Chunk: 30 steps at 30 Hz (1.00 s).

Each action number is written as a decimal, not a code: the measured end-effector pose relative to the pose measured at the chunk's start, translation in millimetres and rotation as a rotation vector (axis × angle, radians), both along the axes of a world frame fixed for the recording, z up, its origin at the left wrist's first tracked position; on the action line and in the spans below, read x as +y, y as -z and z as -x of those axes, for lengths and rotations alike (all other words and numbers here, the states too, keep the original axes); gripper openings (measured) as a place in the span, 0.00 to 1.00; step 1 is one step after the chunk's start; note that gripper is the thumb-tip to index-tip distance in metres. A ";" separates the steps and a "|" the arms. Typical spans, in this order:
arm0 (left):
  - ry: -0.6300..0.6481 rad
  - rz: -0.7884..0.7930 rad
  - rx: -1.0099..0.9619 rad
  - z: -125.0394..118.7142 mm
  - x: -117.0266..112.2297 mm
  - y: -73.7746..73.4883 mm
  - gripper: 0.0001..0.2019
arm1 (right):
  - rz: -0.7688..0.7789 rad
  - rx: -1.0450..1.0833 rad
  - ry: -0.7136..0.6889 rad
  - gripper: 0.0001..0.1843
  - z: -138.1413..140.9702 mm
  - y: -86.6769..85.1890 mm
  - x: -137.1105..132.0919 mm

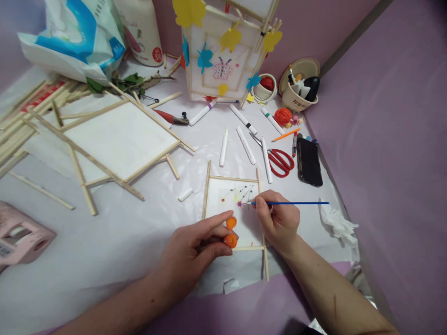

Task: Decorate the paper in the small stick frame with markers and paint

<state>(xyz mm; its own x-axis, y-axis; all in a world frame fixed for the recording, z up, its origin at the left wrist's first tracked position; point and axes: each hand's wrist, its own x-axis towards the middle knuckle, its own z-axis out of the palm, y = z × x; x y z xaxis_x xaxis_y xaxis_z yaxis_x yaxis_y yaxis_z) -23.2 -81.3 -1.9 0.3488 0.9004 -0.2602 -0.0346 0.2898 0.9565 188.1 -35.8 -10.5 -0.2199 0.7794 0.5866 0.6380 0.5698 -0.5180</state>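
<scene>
A small wooden-stick frame with white paper (223, 197) lies on the table in front of me, with fine coloured lines and dots painted near its top. My right hand (278, 222) rests on the frame's right stick, pinching a thin blue paintbrush (296, 203) whose tip touches a purple dot on the paper. My left hand (195, 244) is closed on a small orange paint pot and its orange cap (231, 231), held over the lower left of the frame.
A larger stick-and-paper frame (115, 139) lies to the left. Behind stand a decorated paper lantern (223, 51), white markers (244, 144), red scissors (281, 160), a black phone (309, 162), cups of supplies (296, 90), loose sticks (21, 121), a pink box (21, 235) and crumpled tissue (337, 223).
</scene>
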 end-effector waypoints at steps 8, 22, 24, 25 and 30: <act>-0.006 -0.016 -0.016 0.0 1.1 1.0 0.24 | -0.007 0.004 -0.015 0.08 1.0 -1.3 0.8; -0.028 0.001 -0.023 -0.8 1.2 1.8 0.24 | -0.221 0.444 -0.149 0.07 2.2 6.3 -0.9; -0.041 0.017 -0.040 -1.5 0.9 1.4 0.24 | -0.188 0.470 -0.161 0.07 3.4 5.3 -1.4; -0.047 0.021 -0.047 -1.8 0.5 1.2 0.24 | -0.165 0.486 -0.163 0.07 4.0 4.4 -1.9; -0.085 0.045 -0.044 -3.2 -0.5 0.7 0.24 | 0.024 0.633 0.016 0.08 6.5 -9.6 -5.4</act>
<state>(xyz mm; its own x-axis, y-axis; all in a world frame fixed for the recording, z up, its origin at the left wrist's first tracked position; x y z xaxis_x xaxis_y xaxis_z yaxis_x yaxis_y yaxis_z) -20.0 -81.8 -2.6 0.2835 0.9151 -0.2869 -0.1029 0.3265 0.9396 181.6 -41.2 -0.9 0.1758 0.7941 0.5818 0.2125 0.5464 -0.8101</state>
